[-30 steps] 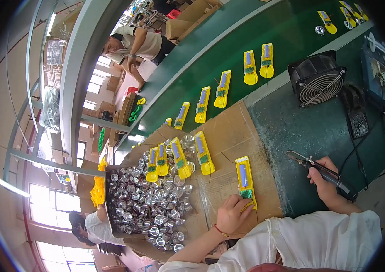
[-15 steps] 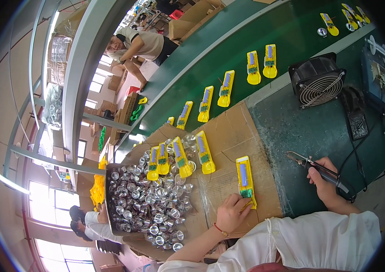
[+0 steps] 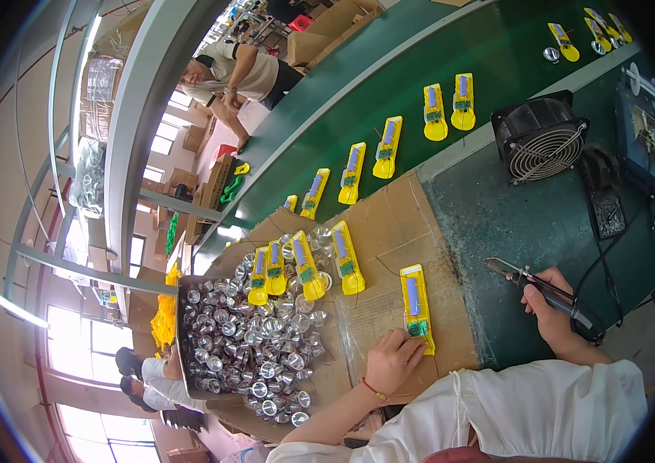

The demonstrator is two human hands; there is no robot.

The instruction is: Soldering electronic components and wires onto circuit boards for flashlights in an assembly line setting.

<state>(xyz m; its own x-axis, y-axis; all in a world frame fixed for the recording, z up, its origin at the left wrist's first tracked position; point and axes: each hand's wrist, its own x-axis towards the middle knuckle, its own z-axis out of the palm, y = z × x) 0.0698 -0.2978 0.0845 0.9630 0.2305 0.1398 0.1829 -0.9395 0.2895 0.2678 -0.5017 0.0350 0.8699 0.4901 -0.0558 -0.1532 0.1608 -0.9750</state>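
A worker's left hand (image 3: 395, 363) is resting bent fingers on the lower end of a yellow plastic casing (image 3: 426, 305) lying on brown cardboard (image 3: 389, 231); whether they are pinching it, one cannot tell. Over the flecked, dark-green table (image 3: 489, 231), the right hand (image 3: 551, 309) is clasping a black-handled soldering tool (image 3: 568, 304) in its fingers. Shiny silver reflector cups (image 3: 254, 332) are heaping at left. Beyond a glossy green conveyor (image 3: 505, 69), a pale-shirted co-worker (image 3: 254, 73) is leaning; bright windows (image 3: 88, 339) are lighting the room.

Soldering tool (image 3: 562, 300) right of casing (image 3: 425, 305)
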